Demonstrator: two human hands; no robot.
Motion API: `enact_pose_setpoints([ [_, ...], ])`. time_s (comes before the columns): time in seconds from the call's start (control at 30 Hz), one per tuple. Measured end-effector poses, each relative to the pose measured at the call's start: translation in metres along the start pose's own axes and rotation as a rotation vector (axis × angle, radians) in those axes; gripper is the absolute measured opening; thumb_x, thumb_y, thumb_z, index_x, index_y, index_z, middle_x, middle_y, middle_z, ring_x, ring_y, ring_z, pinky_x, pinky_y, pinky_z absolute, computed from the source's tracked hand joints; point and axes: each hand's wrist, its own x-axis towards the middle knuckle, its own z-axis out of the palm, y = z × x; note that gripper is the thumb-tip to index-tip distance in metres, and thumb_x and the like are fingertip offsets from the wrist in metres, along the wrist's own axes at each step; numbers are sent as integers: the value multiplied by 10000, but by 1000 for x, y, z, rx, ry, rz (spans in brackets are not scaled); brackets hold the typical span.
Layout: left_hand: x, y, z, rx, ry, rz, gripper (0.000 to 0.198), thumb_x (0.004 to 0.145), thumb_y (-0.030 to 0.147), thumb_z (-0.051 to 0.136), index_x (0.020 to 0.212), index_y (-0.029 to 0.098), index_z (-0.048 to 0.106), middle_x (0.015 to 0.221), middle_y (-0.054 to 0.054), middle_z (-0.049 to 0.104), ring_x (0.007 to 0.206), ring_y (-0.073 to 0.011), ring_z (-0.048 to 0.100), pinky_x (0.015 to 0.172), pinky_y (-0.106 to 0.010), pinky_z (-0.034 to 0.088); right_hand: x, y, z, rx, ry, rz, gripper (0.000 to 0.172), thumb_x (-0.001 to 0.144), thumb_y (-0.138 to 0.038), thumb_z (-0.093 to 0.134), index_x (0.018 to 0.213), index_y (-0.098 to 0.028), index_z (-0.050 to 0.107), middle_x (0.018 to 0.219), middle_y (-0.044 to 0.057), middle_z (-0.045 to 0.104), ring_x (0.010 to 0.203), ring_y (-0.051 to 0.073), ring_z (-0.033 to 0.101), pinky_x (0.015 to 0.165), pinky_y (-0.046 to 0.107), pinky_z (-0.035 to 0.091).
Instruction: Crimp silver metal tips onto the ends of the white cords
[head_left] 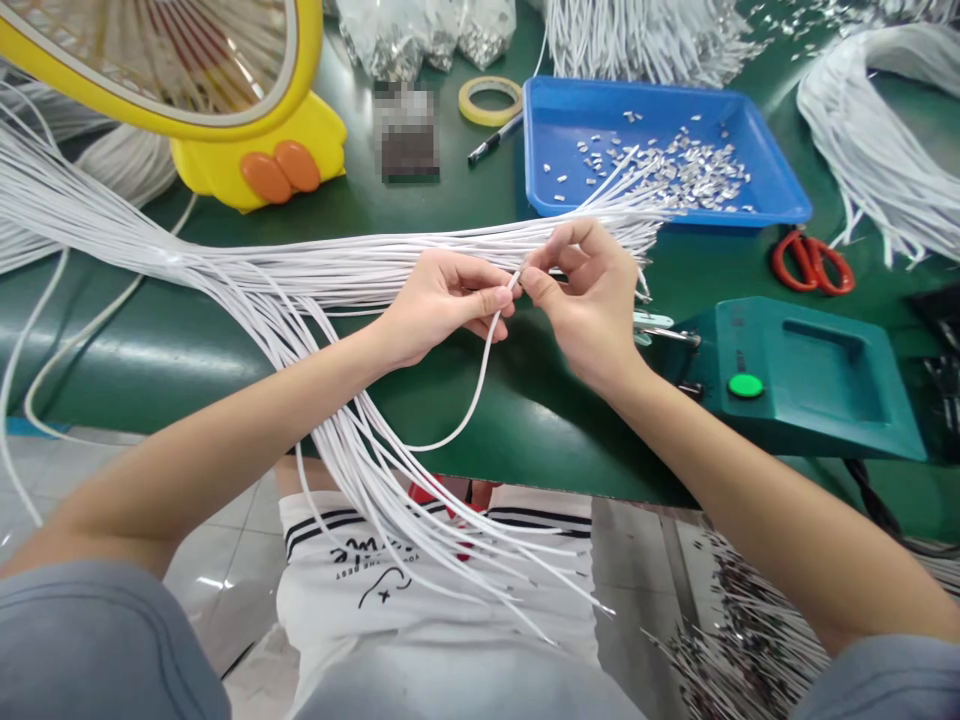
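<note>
Yellow fan (187, 75) stands on the desk (555, 440), toward its left; beside it, white wires (322, 265) run across, some hanging over the front edge. Behind this edge, the left hand (442, 305) pinches a single wire (484, 370) near its end, and the right hand (589, 300) grips its tip; whether anything sits there, I cannot tell. Handling this tip seems the present step; the next move calls for a steady pinch. Rightward lie a blue tray (562, 110) and a green machine (817, 370).
</note>
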Motion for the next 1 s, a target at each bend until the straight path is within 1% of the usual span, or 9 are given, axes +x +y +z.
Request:
enact_pose_setpoints([
  [0.13, 0, 1, 0, 17, 35, 19, 426, 616, 456, 868, 778, 106, 688, 659, -6, 668, 526, -103, 654, 514, -192, 566, 2, 5, -2, -58, 78, -59, 223, 777, -339, 735, 828, -265, 531, 898, 17, 599, 957, 206, 610, 637, 324, 550],
  [0.2, 0, 2, 1, 30, 44, 22, 444, 592, 472, 875, 742, 106, 675, 640, -1, 654, 516, -104, 647, 507, -198, 567, 1, 6, -2, -49, 95, -69, 226, 794, -403, 717, 872, -272, 550, 904, 18, 609, 974, 212, 616, 643, 323, 550],
  [0.3, 0, 3, 2, 46, 47, 24, 438, 574, 461, 886, 697, 106, 661, 624, 0, 637, 510, -110, 641, 501, -216, 571, -2, 3, -3, 7, 49, -63, 275, 799, -480, 707, 948, -289, 577, 888, 11, 633, 951, 208, 631, 648, 323, 543],
  [0.4, 0, 4, 3, 63, 53, 33, 404, 581, 426, 891, 682, 113, 657, 621, 1, 633, 501, -109, 632, 491, -225, 568, -5, -1, -2, 40, 25, -41, 306, 785, -509, 721, 963, -295, 596, 859, 6, 646, 905, 196, 637, 643, 318, 528],
  [0.5, 0, 5, 4, 86, 75, 50, 380, 586, 400, 892, 657, 120, 645, 606, 10, 625, 493, -103, 622, 480, -219, 559, -6, -4, -1, 23, 30, -32, 321, 759, -487, 751, 969, -296, 603, 818, -6, 636, 876, 189, 635, 642, 315, 518],
  [0.6, 0, 5, 4, 110, 104, 63, 380, 582, 376, 897, 630, 117, 623, 573, 19, 604, 484, -98, 616, 471, -207, 549, -6, -7, 1, 6, 18, -93, 318, 736, -411, 783, 971, -292, 605, 777, -21, 628, 815, 173, 628, 629, 307, 507],
  [0.7, 0, 4, 5, 117, 97, 63, 386, 575, 352, 904, 640, 106, 614, 574, 16, 600, 486, -103, 624, 474, -210, 551, -5, -9, 2, -8, 18, -134, 324, 712, -365, 808, 957, -294, 608, 743, -31, 626, 750, 159, 613, 617, 306, 502],
  [0.87, 0, 2, 7, 73, 85, 22, 391, 593, 367, 894, 663, 108, 609, 606, 11, 616, 504, -117, 648, 486, -222, 563, -4, -5, 1, 4, 28, -21, 373, 683, -457, 826, 955, -310, 618, 738, -25, 625, 776, 175, 633, 668, 339, 549],
  [1.0, -1, 0, 8, 31, 125, 6, 390, 586, 374, 894, 669, 110, 619, 601, 17, 630, 502, -107, 647, 483, -202, 563, -3, -1, 1, 80, 18, 3, 332, 700, -399, 820, 948, -311, 617, 704, -34, 591, 720, 160, 605, 678, 344, 548],
])
